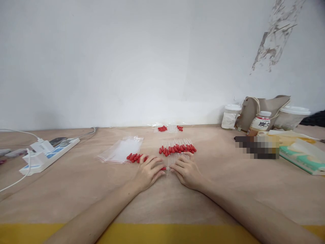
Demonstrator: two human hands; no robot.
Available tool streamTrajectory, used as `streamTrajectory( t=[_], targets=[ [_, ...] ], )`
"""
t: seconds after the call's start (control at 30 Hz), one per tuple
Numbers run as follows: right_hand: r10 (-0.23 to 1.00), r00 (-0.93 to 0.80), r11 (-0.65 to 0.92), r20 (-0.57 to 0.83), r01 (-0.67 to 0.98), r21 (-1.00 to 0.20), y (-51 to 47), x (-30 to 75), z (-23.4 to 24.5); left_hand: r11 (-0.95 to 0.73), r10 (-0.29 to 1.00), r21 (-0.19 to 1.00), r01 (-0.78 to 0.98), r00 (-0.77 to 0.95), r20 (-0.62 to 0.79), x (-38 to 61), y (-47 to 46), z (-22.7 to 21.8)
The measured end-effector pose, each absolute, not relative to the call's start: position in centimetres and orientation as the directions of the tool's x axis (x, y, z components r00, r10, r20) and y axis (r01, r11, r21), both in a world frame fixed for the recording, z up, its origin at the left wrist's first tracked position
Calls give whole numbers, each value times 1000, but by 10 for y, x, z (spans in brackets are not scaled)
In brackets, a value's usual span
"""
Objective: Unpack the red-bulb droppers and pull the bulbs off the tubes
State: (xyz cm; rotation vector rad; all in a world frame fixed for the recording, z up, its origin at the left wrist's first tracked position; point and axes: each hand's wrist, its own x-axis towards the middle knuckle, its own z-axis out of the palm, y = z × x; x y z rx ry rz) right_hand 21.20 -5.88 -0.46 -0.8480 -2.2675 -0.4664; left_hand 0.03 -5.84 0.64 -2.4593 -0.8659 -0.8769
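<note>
Both my hands rest palm down on the tan table, fingertips almost meeting. My left hand (148, 173) lies flat with fingers spread, touching a small cluster of red-capped droppers (134, 157). My right hand (186, 171) also lies flat, its fingers over clear dropper tubes just below a row of red-capped droppers (177, 148). One dropper with a red cap shows between the two hands. A stack of clear zip bags (120, 149) sits to the left of the droppers. Filled bags with red caps (169, 128) lie at the back by the wall.
A white power strip (47, 156) with plugs and cables sits at the left. At the right stand lidded cups (231, 116), a bottle (260, 123), a beige bag (264, 108) and a green book (303, 159). The white wall runs behind; a yellow strip marks the near table edge.
</note>
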Motion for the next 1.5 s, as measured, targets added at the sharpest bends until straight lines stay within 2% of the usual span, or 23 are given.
streamTrajectory(
  t=[0.23,0.63,1.13,1.23,1.33,1.4,1.5],
  targets=[
    [403,-615,775,678,623,105,-60,214,-3,-746,445,-133,653,636,631,2,-60,10],
    [372,-628,804,684,586,100,-64,219,-2,-765,403,-229,602,725,559,0,-64,14],
    [382,-622,803,683,589,87,-66,233,-3,-817,372,-201,540,760,533,-8,-64,17],
    [421,-524,760,740,650,28,-60,249,-1,-796,411,-137,590,693,592,-25,-63,17],
    [448,-387,718,806,693,-66,-55,254,3,-768,473,-10,640,579,664,-39,-59,20],
    [456,-316,697,832,708,-113,-53,248,4,-709,544,96,699,455,704,-46,-53,25],
    [489,-269,649,830,748,-140,-51,236,4,-506,662,260,822,176,729,-60,-39,35]
  ],
)
